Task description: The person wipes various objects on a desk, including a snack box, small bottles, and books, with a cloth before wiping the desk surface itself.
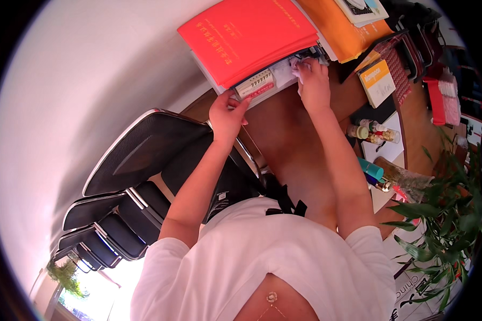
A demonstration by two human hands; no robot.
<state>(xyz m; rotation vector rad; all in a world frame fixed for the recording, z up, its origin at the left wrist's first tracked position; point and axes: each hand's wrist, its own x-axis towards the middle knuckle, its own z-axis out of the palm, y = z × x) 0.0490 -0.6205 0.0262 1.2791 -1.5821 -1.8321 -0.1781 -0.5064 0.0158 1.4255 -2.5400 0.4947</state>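
Observation:
My left hand is at the near left corner of a shallow tray or drawer, its fingertips touching a small printed box inside. The box is cream and red and bears writing. My right hand holds a crumpled pale cloth or tissue at the right part of the same tray, beside a whitish, marbled surface. A stack of large red folders with gold writing lies over the tray and hides its far part.
Orange envelopes and a notebook are at the right. Small bottles, a turquoise cylinder and a leafy plant stand further down. Black chairs line the white wall at left.

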